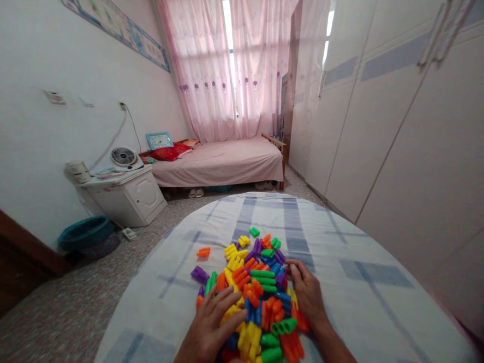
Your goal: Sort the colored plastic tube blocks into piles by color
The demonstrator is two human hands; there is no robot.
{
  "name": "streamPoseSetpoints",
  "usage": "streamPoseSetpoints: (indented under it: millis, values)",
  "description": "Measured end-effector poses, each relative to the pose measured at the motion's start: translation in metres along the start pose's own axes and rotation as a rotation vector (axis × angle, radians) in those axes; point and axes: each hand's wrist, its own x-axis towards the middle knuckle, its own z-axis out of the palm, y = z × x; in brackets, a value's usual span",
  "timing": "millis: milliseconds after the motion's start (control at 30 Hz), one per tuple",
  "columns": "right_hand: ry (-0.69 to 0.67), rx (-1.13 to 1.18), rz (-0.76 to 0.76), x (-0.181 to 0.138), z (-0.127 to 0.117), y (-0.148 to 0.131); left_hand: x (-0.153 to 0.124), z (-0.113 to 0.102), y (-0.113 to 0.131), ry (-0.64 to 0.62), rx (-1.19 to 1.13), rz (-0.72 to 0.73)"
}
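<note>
A heap of plastic building pieces (263,280), shaped like short ridged tubes joined side by side, covers the near middle of the table. They are orange, yellow, green, blue and purple. My left hand (214,322) rests over the heap's left near side, fingers spread, with no piece held. At the right edge, my right hand (307,290) curves against the pieces, its thumb and forefinger slightly apart; part of its fingers is hidden. A green piece (284,326) lies on top between the hands. One orange piece (203,252) and a purple piece (200,275) sit apart on the left.
The round table (340,237) has a white cloth with blue-grey checks. Beyond it stands a bed (227,161) under pink curtains. A white cabinet (128,194) carrying a small fan (124,157) and a teal bin (88,234) are left; tall wardrobes (408,151) line the right.
</note>
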Motion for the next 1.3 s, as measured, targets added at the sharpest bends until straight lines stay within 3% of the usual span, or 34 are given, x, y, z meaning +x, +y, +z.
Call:
streamPoseSetpoints:
  millis: [100,200,300,433,767,933,1033,1133,1300]
  values:
    - [0.013,-0.014,-0.007,0.0,0.001,-0.003,-0.052,0.016,-0.007,0.077,0.253,0.071]
    - [0.018,-0.042,-0.015,0.001,0.001,-0.004,-0.073,0.026,-0.003,0.022,0.293,-0.054]
    - [0.013,-0.061,-0.02,0.001,0.001,-0.004,-0.061,0.029,0.009,-0.047,0.196,-0.18]
    - [0.014,-0.037,-0.015,0.001,-0.001,-0.005,-0.027,0.032,0.017,-0.059,0.118,-0.206]
    - [0.042,0.099,0.049,0.004,-0.002,0.004,0.021,0.053,-0.001,-0.107,0.076,-0.351]
    - [0.075,0.145,0.063,0.004,-0.003,0.0,0.025,0.037,0.001,-0.132,0.032,-0.364]
    - [0.078,0.143,0.07,0.003,-0.004,-0.002,0.018,0.019,0.015,-0.064,0.057,-0.376]
    - [0.065,0.13,0.081,0.003,-0.003,-0.003,0.006,0.021,0.038,0.04,0.077,-0.257]
    - [0.076,0.123,0.071,0.003,-0.004,-0.006,-0.001,0.082,0.078,0.147,0.116,0.253]
